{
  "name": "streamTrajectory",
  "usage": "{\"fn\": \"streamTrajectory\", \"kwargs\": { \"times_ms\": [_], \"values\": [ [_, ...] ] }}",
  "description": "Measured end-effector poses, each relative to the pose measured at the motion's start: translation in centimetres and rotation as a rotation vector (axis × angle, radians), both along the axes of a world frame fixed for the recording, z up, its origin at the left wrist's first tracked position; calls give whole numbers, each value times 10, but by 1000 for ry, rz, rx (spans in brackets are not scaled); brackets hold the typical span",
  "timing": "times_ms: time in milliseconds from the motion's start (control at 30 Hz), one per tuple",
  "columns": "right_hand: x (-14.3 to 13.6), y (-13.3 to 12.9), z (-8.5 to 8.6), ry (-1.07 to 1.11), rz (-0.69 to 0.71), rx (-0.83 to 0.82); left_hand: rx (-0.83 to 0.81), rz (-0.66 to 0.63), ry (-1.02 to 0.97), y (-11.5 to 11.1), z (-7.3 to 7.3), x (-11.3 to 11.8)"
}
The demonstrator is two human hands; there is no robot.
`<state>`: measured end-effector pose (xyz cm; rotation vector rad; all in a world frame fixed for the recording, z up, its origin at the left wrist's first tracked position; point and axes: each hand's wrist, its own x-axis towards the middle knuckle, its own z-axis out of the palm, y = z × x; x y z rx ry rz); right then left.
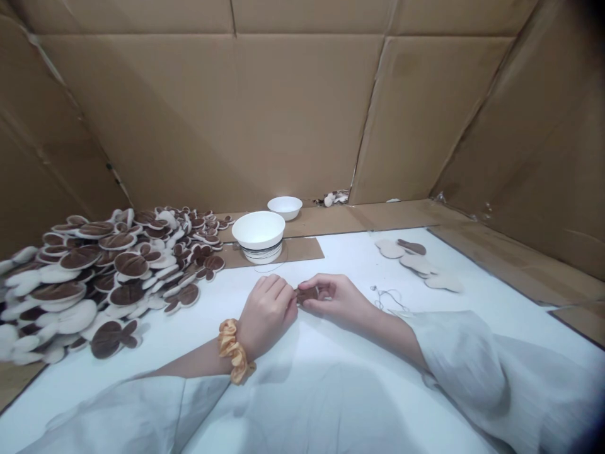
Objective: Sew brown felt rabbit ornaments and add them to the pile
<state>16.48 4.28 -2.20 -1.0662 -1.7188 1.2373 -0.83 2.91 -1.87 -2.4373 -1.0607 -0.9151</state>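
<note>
A small brown fabric piece (308, 294) is held between my two hands over the white tabletop. My left hand (269, 312), with a yellow scrunchie (231, 350) at its wrist, is closed, its fingertips pinching the piece's left edge. From the other side, my right hand (341, 301) grips the piece between thumb and fingers. The hands partly cover it, so its full shape is hidden. Loose dark thread (387, 296) lies just beyond my right wrist. Whether either hand holds a needle is too small to tell.
Brown-and-white plush pieces (127, 265) are heaped at the left. Ahead, a white bowl (259, 230) sits on thread-wound stacked bowls, with another bowl (285, 207) behind. Flat pale and brown cutouts (416, 261) lie at right. Cardboard walls (307, 113) enclose the table.
</note>
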Motion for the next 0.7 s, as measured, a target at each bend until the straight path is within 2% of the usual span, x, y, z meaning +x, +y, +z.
{"fn": "streamTrajectory", "kwargs": {
  "times_ms": [133, 233, 333, 467, 567, 633, 700],
  "values": [
    [1, -1, 1, -2, 15, -1, -22, -19, 3, 0, -1, 0],
    [1, -1, 2, 18, 12, 12, -117, -21, -28, 0, 0, -2],
    [2, 2, 0, 169, 47, -22, -322, -3, -195, 0, 3, -4],
    [3, 5, -4, 275, 121, -10, -759, 27, -496, 0, 5, -4],
    [3, 3, -4, 143, 121, 50, -919, -3, -627, -1, 3, -2],
    [4, 1, -4, -40, 60, 135, -927, 44, -608, 0, 2, -1],
    [4, -2, -4, -195, -8, 254, -863, 110, -521, 1, 0, -1]
  ]
}}
